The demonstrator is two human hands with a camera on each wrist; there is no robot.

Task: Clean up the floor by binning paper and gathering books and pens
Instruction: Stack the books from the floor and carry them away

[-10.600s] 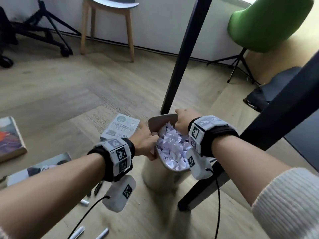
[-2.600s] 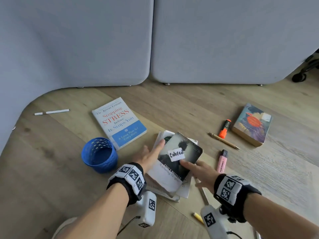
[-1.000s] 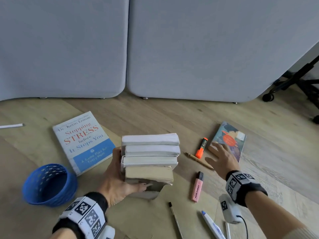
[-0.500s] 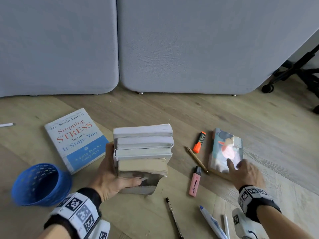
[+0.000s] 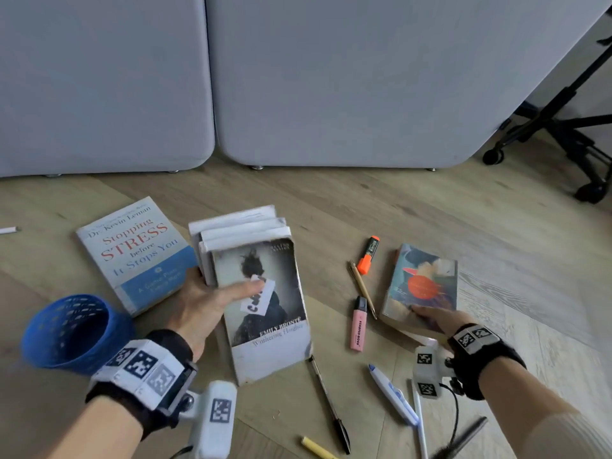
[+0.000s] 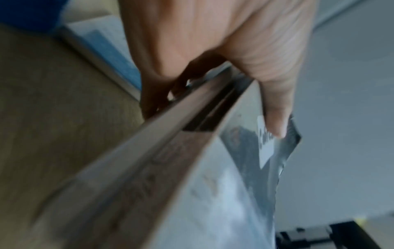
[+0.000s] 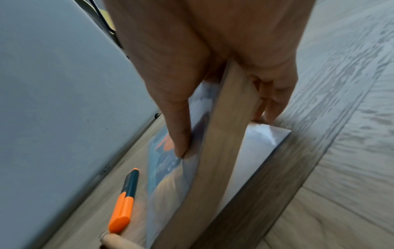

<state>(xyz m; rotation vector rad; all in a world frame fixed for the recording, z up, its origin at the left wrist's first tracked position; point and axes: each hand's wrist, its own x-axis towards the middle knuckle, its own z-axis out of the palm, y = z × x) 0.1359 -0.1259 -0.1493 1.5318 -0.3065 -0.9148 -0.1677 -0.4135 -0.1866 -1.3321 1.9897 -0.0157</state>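
My left hand (image 5: 212, 303) grips a stack of books (image 5: 255, 286), thumb on the dark top cover with a white label (image 5: 258, 294), fingers under the stack; the same grip shows in the left wrist view on the stack of books (image 6: 192, 176). My right hand (image 5: 433, 321) holds the near edge of a colourful paperback (image 5: 422, 283), thumb on its cover and fingers beneath, lifting that edge off the floor; the paperback (image 7: 215, 160) is tilted in the right wrist view. A blue-and-white book (image 5: 135, 250) lies flat on the floor to the left.
A blue mesh cup (image 5: 71, 331) sits at the left. An orange highlighter (image 5: 368, 255), a wooden pencil (image 5: 362, 288), a pink highlighter (image 5: 357, 324), a black pen (image 5: 329, 405), a yellow marker (image 5: 318, 448) and white pens (image 5: 394, 395) lie on the wooden floor. Grey panels (image 5: 298, 77) stand behind; a chair base (image 5: 563, 134) at far right.
The stack in my left hand has tipped from standing on edge to cover-up. My right hand has gone from touching the paperback to gripping its near edge and raising it.
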